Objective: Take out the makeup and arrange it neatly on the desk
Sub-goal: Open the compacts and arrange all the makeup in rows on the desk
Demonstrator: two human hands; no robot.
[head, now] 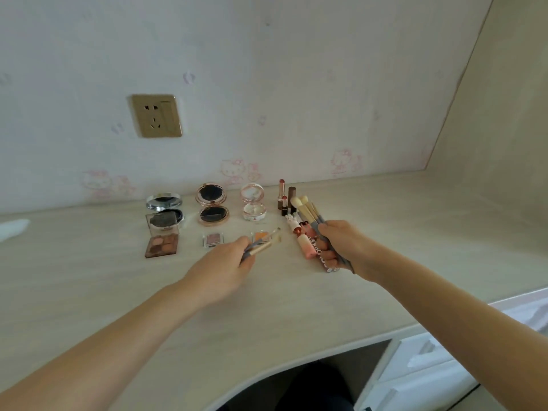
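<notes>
My left hand [225,266] grips two thin makeup brushes [267,244] above the desk [118,307], their tips over a small orange eyeshadow pan [257,235]. My right hand [345,247] holds a bundle of larger brushes [307,210], bristles pointing up and left. Beneath it lie pink lip gloss tubes [307,246]. Along the wall stand open compacts: a silver one [164,204], a rose-gold one [212,203], a clear one [253,201]. Upright lipsticks [283,197] stand right of them. A brown eyeshadow palette [162,241] and a small single shadow [213,240] lie in front.
A gold wall socket [155,115] sits above the compacts. A white object [13,228] lies at the desk's far left. The desk's curved front edge runs below my arms, with white drawers [424,369] at the lower right. A side panel [504,114] closes off the right.
</notes>
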